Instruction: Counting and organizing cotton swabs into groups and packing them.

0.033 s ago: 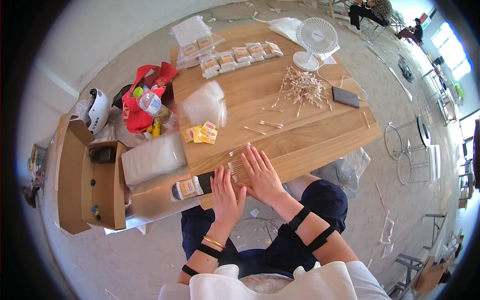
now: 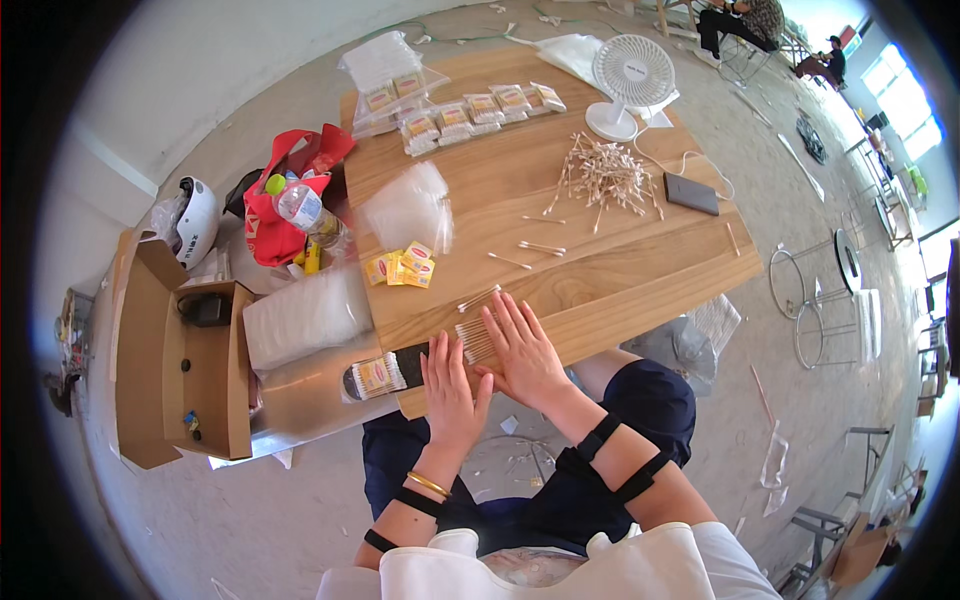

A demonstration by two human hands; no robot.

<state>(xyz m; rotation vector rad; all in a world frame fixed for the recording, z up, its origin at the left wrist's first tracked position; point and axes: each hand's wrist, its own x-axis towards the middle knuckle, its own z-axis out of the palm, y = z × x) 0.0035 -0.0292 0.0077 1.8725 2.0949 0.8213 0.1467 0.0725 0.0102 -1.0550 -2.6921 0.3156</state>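
At the table's near edge, a row of cotton swabs point(image 2: 475, 341) lies side by side between my two hands. My right hand point(image 2: 526, 350) rests flat with its fingers stretched out, touching the row's right end. My left hand point(image 2: 453, 392) is open too, its fingertips at the row's left end and over a dark strip point(image 2: 412, 364). Farther left on that strip sits a packed bundle of swabs point(image 2: 379, 376) with a yellow label card. Just beyond the row lie a few loose swabs point(image 2: 480, 298). The palms hide whatever is under them.
A heap of swabs point(image 2: 608, 175), a white fan point(image 2: 634, 75) and a dark power bank point(image 2: 691, 194) stand farther back. Yellow cards point(image 2: 402, 266), clear bags point(image 2: 408, 205) and filled packs point(image 2: 483, 108) are at left. Beside the table are an open carton point(image 2: 240, 370) and a bottle point(image 2: 305, 209).
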